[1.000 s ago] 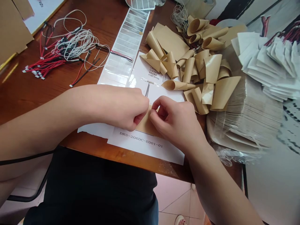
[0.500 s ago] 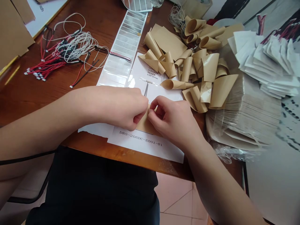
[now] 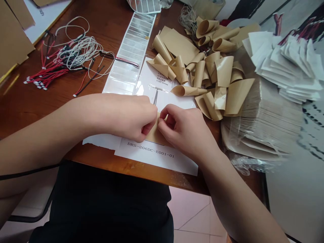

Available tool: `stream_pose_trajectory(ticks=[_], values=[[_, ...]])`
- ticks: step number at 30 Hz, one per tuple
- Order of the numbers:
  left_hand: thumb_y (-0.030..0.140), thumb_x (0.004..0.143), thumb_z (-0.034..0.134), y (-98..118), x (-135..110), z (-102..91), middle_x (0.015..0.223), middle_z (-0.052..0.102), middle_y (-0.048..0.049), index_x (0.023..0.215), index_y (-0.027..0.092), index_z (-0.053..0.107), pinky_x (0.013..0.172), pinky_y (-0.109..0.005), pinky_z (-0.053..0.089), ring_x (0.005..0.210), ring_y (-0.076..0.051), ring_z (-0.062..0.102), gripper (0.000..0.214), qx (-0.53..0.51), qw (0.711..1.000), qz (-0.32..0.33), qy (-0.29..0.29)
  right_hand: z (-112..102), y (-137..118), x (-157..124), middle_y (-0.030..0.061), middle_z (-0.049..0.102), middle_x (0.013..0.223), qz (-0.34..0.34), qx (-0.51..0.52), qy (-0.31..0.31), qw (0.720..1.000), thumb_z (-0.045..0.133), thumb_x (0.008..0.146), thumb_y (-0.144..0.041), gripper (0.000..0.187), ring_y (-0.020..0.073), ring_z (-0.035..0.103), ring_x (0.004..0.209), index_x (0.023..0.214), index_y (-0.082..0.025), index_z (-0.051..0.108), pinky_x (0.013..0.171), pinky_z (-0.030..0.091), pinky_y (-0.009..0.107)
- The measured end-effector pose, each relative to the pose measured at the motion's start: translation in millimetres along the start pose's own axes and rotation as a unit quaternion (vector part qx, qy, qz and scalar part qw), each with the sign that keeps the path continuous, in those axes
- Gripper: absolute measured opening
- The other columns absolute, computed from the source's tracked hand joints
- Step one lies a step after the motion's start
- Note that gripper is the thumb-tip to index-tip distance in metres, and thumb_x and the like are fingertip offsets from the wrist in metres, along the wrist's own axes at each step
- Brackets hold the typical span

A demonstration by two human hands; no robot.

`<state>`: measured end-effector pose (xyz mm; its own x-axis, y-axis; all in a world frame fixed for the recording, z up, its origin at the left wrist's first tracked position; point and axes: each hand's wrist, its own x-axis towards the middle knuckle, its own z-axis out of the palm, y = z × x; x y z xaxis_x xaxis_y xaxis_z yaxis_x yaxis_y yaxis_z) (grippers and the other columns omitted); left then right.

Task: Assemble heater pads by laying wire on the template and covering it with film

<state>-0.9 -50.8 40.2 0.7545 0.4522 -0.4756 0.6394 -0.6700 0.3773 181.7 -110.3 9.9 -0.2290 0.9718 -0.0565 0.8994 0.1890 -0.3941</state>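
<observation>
Over a tan piece of paper (image 3: 153, 134) near the table's front edge, my two hands meet almost knuckle to knuckle. My left hand (image 3: 139, 116) is closed, fingers curled under and hidden from the camera. Thumb and forefinger of my right hand (image 3: 181, 130) are pinched together; whatever sits between them is too small to make out. Just beyond the hands, thin dark wires (image 3: 155, 98) run up to a strip of clear tape on a white printed sheet (image 3: 139, 84). A paper label printed DRS-206DC-E001-01 (image 3: 155, 158) lies below the hands.
Curled brown backing papers (image 3: 199, 72) pile up behind my right hand. Farther right stand a plastic-wrapped paper stack (image 3: 258, 125) and folded white pieces (image 3: 286, 64). Red-and-white cables (image 3: 73, 55) lie tangled at the left, beside a strip of clear labels (image 3: 129, 50).
The whole view has shifted slightly, moving the table's contents a little left. Both hands keep nearly the same pose over the tan paper.
</observation>
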Motion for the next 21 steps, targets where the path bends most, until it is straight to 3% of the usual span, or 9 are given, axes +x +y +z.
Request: stream_pose_trajectory(ticks=[13,21], values=[[0.029,0.081,0.056,10.0,-4.6,7.4,0.067,0.064,-0.006,0.076,0.023,0.073,0.053,-0.033,0.035,0.051,-0.017,0.05,0.018,0.073,0.997,-0.01,0.017,-0.7,-1.6,0.9,-0.0013,0.059,0.06,0.012,-0.009,-0.008,1.0,0.055,0.083,-0.023,0.008,0.0149,0.047,0.056,0.075,-0.022,0.056,0.059,0.03,0.029],[0.02,0.085,0.055,18.5,-6.5,8.4,0.072,0.067,-0.0079,0.085,0.018,0.077,0.057,-0.033,0.036,0.059,-0.019,0.056,0.021,0.137,0.99,0.02,0.027,-1.5,-2.5,-0.2,-0.0004,0.059,0.061,0.012,-0.003,-0.013,1.0,0.056,0.083,-0.022,0.009,0.0153,0.048,0.057,0.074,-0.022,0.057,0.06,0.03,0.03]])
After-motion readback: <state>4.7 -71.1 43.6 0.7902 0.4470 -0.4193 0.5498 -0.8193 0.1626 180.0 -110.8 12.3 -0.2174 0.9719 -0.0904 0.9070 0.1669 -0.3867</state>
